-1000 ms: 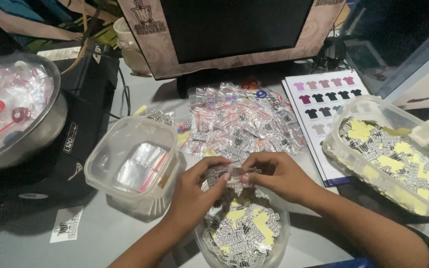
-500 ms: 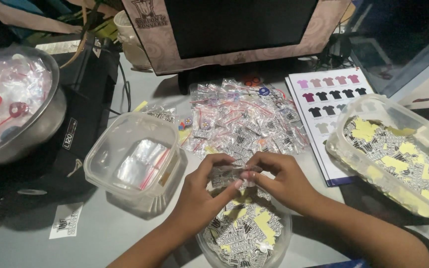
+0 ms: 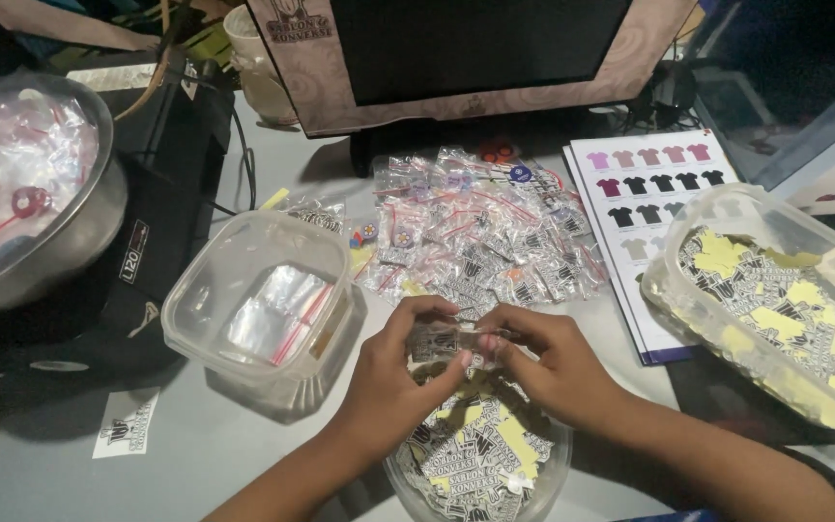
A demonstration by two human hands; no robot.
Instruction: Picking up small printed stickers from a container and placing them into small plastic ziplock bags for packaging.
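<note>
We work at a grey surface (image 3: 195,454) under dim light, with a dark screen (image 3: 480,43) in a pale frame at the back. Between our hands sits a small clear plastic bag (image 3: 451,340), glossy and crinkled, with a black-and-white sticker showing through it. Our left hand (image 3: 400,372) pinches its left edge with thumb and fingers closed on it; our right hand (image 3: 548,362) pinches the right edge the same way. The bag is held just above a round clear bowl (image 3: 543,478) heaped with black-and-white stickers and yellow backing scraps. Just left stands a square clear tub (image 3: 244,261) holding empty bags, and filled bags (image 3: 480,237) lie spread beyond our hands.
</note>
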